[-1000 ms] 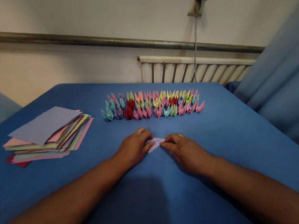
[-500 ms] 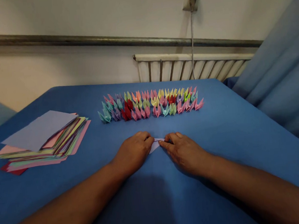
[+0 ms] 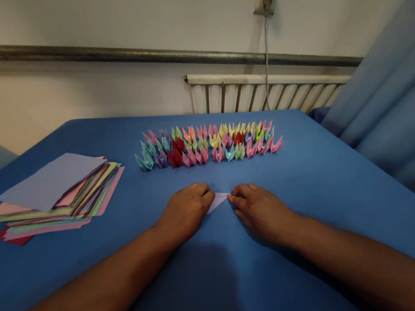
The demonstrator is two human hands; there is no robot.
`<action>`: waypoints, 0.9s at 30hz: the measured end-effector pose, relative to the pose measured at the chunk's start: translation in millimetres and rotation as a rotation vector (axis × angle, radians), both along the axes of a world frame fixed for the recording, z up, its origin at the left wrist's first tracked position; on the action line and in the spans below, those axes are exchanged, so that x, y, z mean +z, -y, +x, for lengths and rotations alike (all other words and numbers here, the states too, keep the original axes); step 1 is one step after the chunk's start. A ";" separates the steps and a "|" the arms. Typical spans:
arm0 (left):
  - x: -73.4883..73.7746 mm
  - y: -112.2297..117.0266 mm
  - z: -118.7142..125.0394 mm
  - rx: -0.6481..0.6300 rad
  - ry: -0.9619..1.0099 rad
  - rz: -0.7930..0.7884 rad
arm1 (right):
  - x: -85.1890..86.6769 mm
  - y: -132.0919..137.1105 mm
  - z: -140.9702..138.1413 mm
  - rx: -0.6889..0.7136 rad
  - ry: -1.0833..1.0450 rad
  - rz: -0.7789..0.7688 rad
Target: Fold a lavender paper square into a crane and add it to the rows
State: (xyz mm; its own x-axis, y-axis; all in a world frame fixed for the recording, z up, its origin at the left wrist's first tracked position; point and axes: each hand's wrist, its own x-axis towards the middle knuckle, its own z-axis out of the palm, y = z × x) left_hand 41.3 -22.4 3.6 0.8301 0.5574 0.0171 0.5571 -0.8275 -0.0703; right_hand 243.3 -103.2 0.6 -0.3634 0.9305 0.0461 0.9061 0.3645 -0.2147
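A small folded piece of lilac origami paper [image 3: 219, 200] lies on the blue table between my hands, narrowing to a point at its right end. My left hand [image 3: 189, 209] is closed on its left side, with the fingers curled and covering that part. At the pointed right end, my right hand [image 3: 259, 209] pinches the tip between thumb and fingers. Beyond my hands stand several rows of folded paper cranes [image 3: 202, 156] in pink, red, teal, yellow, green and purple.
To the left lies an uneven stack of coloured paper sheets [image 3: 55, 181], a lilac one on top. Behind the blue-covered table [image 3: 175, 289] are a radiator [image 3: 230, 79], a wall pipe [image 3: 129, 56] and a socket with a hanging cord [image 3: 266, 48]. A blue curtain [image 3: 390, 86] hangs at the right.
My right hand has slid slightly right along the folded paper to its tip, uncovering more of it. My left hand has stayed nearly still.
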 end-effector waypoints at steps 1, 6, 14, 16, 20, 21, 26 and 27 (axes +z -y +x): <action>0.6 0.1 0.2 -0.001 -0.003 -0.001 | -0.2 0.4 0.2 -0.011 0.017 0.003; 1.5 0.2 1.0 0.003 -0.014 -0.009 | -3.9 0.4 -2.2 -0.113 0.056 0.029; -1.1 1.3 0.0 0.000 0.003 -0.004 | -15.0 1.0 -12.0 -0.064 0.026 0.037; -0.8 1.3 -0.7 -0.001 0.000 -0.018 | -13.9 2.4 -11.9 -0.061 0.034 0.019; 1.2 1.4 -1.7 0.005 0.001 -0.039 | -6.5 5.9 -10.7 -0.091 0.066 0.020; 1.7 1.4 -1.8 0.009 0.001 -0.044 | -4.6 6.6 -10.4 -0.098 0.075 0.016; 3.1 1.6 -2.7 0.012 0.023 -0.077 | -2.6 6.8 -9.2 -0.140 0.073 -0.007; 3.1 1.6 -2.9 0.010 0.029 -0.079 | -3.8 6.1 -9.0 -0.155 0.059 -0.001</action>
State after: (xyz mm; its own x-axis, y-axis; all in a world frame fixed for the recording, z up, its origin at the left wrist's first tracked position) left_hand 38.4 -24.0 6.6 0.8244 0.5660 -0.0033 0.5660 -0.8243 0.0112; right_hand 234.3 -109.3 -3.2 -0.2172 0.9757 0.0276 0.9626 0.2188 -0.1601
